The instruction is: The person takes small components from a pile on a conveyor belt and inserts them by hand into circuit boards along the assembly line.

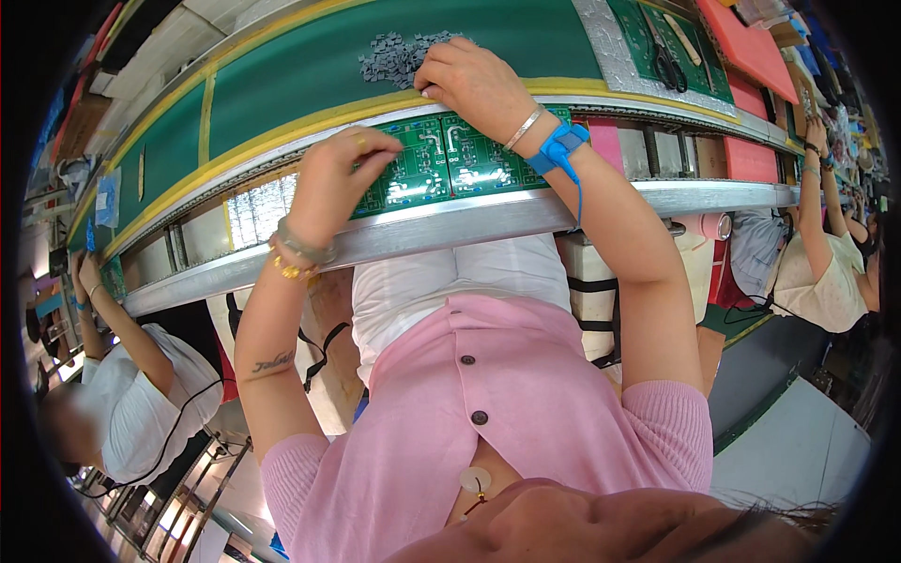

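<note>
1. Hovering over the left end of the green printed circuit boards, the left hand is partly curled, thumb and forefinger tips close together; whether anything is pinched there cannot be told.
2. The right hand is bent downward at the near right edge of a loose heap of small grey parts, fingers half closed; its grip is hidden, so a held part cannot be confirmed.
3. The circuit boards lie side by side in front of the person, just beyond the near silver metal rail.
4. Obstructions: the left hand covers part of the left board; the right hand and wrist, with a bright blue wrist strap, overhang the right board's far side.
5. The heap rests on a green work surface edged with yellow tape.
6. To the right of the heap, on a separate green panel, lie black-handled scissors and a slim pale stick. Flat coral-red sheets lie beyond them.
7. At far left, a blue-and-white plastic packet lies near a thin tan stick.
8. Co-workers in pale tops sit on both sides, well apart from the boards.
</note>
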`<state>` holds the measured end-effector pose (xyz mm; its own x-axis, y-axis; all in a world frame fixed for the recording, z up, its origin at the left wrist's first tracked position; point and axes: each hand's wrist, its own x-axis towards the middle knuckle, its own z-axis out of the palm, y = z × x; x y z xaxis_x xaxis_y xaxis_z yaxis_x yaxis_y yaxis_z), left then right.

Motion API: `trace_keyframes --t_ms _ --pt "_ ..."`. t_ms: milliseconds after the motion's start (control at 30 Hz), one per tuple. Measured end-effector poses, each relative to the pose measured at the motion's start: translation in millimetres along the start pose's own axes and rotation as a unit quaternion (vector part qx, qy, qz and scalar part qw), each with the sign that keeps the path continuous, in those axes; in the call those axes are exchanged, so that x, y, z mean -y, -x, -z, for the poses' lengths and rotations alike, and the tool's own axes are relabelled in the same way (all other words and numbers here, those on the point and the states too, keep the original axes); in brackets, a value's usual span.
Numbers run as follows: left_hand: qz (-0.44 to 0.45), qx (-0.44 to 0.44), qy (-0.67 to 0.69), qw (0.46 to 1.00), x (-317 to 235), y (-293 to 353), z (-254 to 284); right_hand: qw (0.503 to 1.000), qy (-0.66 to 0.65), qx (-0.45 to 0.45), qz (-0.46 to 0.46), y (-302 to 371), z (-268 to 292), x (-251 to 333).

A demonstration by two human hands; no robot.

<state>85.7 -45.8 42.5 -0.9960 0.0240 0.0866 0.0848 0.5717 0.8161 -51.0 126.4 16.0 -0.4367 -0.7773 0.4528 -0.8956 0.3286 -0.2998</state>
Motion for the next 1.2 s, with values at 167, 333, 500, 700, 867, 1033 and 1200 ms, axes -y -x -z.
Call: trace_keyframes --t_ms 167,333,500,700,867,1033,1200 --pt "-0.062 0.028 -0.109 0.992 -6 -21 -22 1.0 -0.013 -0.014 -0.013 3 -6 -2" --pt "-0.063 0.024 -0.129 0.989 -7 -20 -25 1.0 -0.01 -0.019 -0.002 2 -5 0" --pt "-0.075 0.022 -0.143 0.987 -8 -20 -25 0.999 -0.028 -0.023 -0.013 3 -3 0" --pt "-0.102 0.017 -0.155 0.982 -5 -20 -25 0.996 -0.064 -0.038 -0.046 4 2 3" --pt "-0.119 0.014 -0.155 0.981 -4 -20 -25 0.993 -0.08 -0.058 -0.06 5 4 3" --pt "-0.129 0.022 -0.132 0.983 -6 -21 -23 0.987 -0.103 -0.096 -0.074 11 10 5" --pt "-0.099 -0.049 -0.108 0.988 8 -50 -5 0.986 -0.123 -0.037 -0.108 32 26 37"
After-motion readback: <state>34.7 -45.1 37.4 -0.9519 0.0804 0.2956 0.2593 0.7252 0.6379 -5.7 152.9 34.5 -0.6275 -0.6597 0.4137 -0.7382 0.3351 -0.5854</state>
